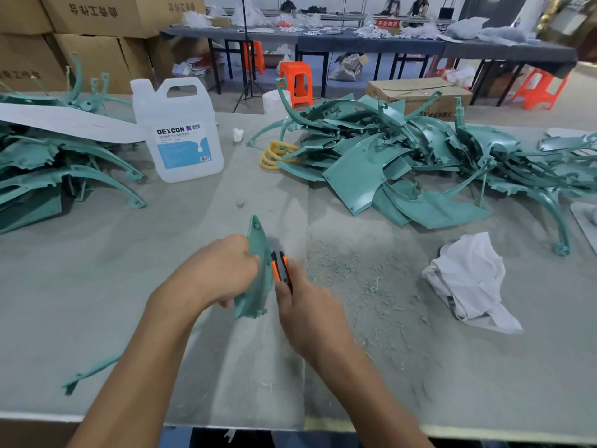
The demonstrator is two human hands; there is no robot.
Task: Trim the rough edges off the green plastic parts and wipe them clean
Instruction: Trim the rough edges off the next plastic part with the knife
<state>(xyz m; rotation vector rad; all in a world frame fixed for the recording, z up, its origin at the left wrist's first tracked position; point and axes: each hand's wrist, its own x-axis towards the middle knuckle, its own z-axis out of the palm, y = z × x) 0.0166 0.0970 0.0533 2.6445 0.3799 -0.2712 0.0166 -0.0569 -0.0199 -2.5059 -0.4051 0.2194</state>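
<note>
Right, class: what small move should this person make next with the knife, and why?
Probably draw the orange-and-black utility knife in the right hand along the edge of the pointed green plastic part that the left hand grips upright. The knife rests against that edge, and the crumpled white cloth lies apart, so wiping likely comes later.

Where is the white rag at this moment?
In the head view the rag lies on the table, right of the shavings, near the right-hand pile of green parts.

teal part, orange-black knife, seemingly white rag
</note>
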